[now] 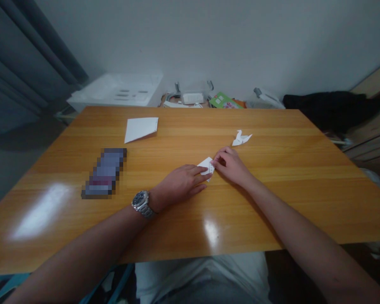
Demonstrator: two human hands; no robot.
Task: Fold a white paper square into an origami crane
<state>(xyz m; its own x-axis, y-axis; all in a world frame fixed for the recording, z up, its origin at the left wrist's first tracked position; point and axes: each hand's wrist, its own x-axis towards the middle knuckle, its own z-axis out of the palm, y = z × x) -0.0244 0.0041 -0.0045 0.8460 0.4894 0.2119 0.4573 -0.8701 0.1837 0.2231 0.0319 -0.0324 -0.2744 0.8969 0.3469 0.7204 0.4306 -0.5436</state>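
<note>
A small folded piece of white paper [206, 162] with faint print on it lies on the wooden table. My left hand [183, 182], wearing a metal watch [142, 202] at the wrist, rests its outstretched fingers over the paper's left and lower parts. At the paper's right edge, my right hand [229, 164] is closed in a pinch, thumb and index fingertip on the paper. Just beyond the right hand stands a folded white paper bird [241, 138]. Fingers cover part of the paper's outline.
A larger folded white sheet [141, 128] lies at the back left of the table [256, 207]. A pixelated phone-like object [104, 174] is left of my left hand. Behind the far edge are a white plastic tub [117, 90], a green booklet [224, 100] and dark cloth [329, 107].
</note>
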